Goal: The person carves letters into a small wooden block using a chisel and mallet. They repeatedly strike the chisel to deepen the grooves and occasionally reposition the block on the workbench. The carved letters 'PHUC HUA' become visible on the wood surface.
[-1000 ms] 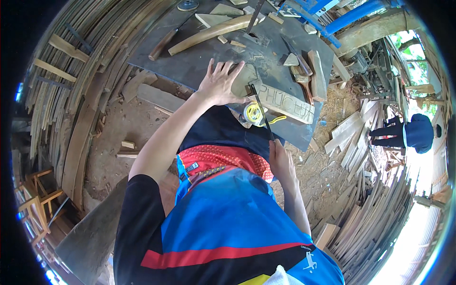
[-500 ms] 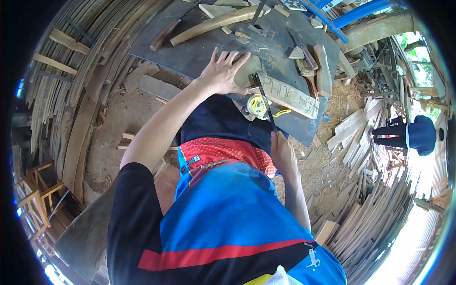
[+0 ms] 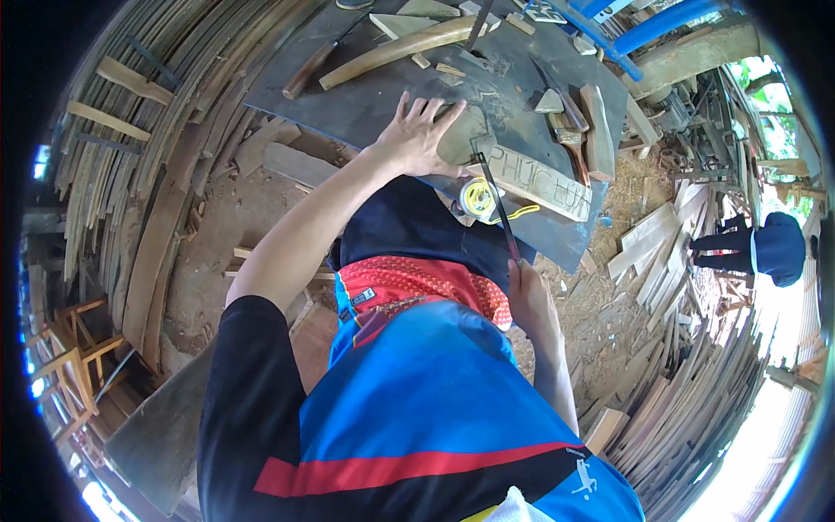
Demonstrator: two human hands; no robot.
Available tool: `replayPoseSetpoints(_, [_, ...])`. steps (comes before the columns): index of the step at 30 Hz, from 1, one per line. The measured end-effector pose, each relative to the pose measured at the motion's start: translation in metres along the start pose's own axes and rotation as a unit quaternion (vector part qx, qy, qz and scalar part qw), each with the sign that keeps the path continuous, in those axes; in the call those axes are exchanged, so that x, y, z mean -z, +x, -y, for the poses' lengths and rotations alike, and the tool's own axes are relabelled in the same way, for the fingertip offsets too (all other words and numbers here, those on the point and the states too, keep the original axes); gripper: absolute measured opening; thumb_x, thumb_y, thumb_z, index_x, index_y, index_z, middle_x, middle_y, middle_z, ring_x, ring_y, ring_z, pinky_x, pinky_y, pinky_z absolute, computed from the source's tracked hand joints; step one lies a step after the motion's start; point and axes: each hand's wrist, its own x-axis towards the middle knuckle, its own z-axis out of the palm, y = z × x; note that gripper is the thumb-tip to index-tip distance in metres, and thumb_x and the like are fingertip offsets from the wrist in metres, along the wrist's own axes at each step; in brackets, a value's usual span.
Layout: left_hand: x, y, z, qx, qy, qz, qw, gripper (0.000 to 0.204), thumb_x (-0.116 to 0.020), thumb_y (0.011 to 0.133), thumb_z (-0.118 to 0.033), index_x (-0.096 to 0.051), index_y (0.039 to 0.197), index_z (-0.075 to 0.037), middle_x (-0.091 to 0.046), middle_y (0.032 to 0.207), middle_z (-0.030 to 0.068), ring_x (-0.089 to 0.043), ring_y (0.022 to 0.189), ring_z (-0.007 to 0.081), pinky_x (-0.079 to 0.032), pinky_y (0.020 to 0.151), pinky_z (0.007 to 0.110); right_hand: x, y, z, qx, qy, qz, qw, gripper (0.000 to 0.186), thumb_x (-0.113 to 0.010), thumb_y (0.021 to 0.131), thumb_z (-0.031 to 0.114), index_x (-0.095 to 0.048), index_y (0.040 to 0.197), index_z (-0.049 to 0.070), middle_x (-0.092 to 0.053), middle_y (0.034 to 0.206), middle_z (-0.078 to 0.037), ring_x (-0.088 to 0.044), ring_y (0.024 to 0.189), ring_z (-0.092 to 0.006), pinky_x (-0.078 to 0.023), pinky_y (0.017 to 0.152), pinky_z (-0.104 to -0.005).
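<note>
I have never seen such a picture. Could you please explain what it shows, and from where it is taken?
There is no machine here, only a person's bare hands. A wide fisheye camera on the head looks down, so straight edges bend. On the dark flat tabletop lie a long curved brown wooden piece and a pale oblong wooden block with lettering. The left hand is spread beside a flat grey-brown piece. The right hand holds a long, thin, dark tool.
</note>
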Motion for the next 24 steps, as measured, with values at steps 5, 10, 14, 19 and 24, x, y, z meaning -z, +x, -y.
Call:
replayPoseSetpoints(5, [0.004,0.002,0.001,-0.014,0.014,0.014,1.0,0.128,-0.059,0.07,-0.09,-0.013,0.163,-0.016,-0.035,0.152,0.0232,-0.033,0.144,0.0434,-0.016,0.121,0.066,-0.016,0.011,0.005,0.053,-0.001,-0.041,0.998,0.036,-0.044,0.108,0.029,-0.056,0.092,-0.002,-0.063,0.08,-0.034,-0.06,0.082,-0.0556,-0.045,0.066,-0.0624])
replayPoseSetpoints(10, [-0.003,0.002,0.003,-0.019,0.0,0.01,1.0,0.126,-0.06,0.072,-0.087,-0.01,0.164,-0.017,-0.033,0.153,0.0254,-0.033,0.143,0.0456,-0.017,0.122,0.065,-0.015,0.002,-0.002,0.012,0.021,-0.027,0.999,0.034,-0.045,0.108,0.027,-0.056,0.092,-0.001,-0.062,0.08,-0.034,-0.06,0.081,-0.055,-0.045,0.064,-0.0614])
replayPoseSetpoints(14, [0.002,0.005,0.006,-0.01,0.017,0.011,1.0,0.125,-0.065,0.072,-0.083,-0.014,0.163,-0.015,-0.035,0.153,0.0227,-0.035,0.142,0.0446,-0.018,0.121,0.066,-0.024,0.011,0.001,0.048,0.033,-0.044,0.997,0.034,-0.046,0.107,0.028,-0.055,0.093,-0.001,-0.063,0.082,-0.033,-0.061,0.083,-0.0542,-0.045,0.067,-0.0622])
replayPoseSetpoints(19, [0.005,0.001,0.001,-0.041,-0.013,0.008,0.999,0.124,-0.068,0.071,-0.08,-0.012,0.163,-0.019,-0.036,0.149,0.0226,-0.034,0.141,0.0445,-0.018,0.122,0.065,-0.001,-0.007,-0.028,0.049,0.075,0.005,0.996,0.034,-0.051,0.106,0.029,-0.057,0.093,-0.002,-0.063,0.078,-0.03,-0.061,0.08,-0.0527,-0.045,0.065,-0.057])
replayPoseSetpoints(24, [0.007,0.0,-0.008,-0.022,-0.006,0.018,1.0,0.126,-0.068,0.07,-0.081,-0.012,0.163,-0.017,-0.037,0.149,0.0249,-0.034,0.142,0.0442,-0.016,0.122,0.064,0.009,-0.011,-0.024,0.013,0.028,0.024,0.999,0.034,-0.054,0.105,0.031,-0.057,0.093,-0.001,-0.061,0.075,-0.03,-0.061,0.077,-0.0509,-0.043,0.063,-0.0549])
